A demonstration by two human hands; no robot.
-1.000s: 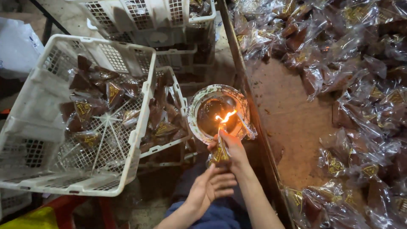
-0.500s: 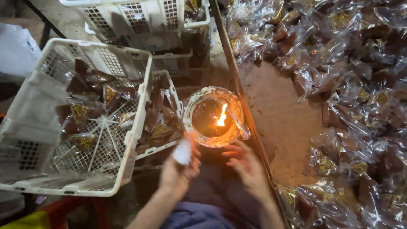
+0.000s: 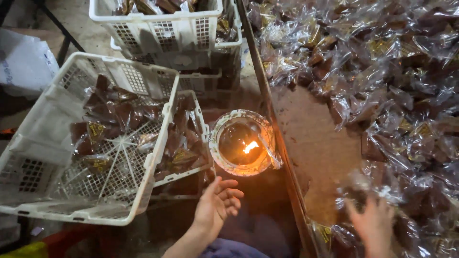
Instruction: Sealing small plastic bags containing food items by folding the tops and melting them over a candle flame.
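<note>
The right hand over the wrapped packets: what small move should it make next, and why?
Probably close the right hand on one clear-wrapped brown packet from the pile on the table. The hand is blurred and spread over the packets, seemingly holding nothing. The left hand waits open and empty near the flame in the round bowl, so a new packet seems needed.
</note>
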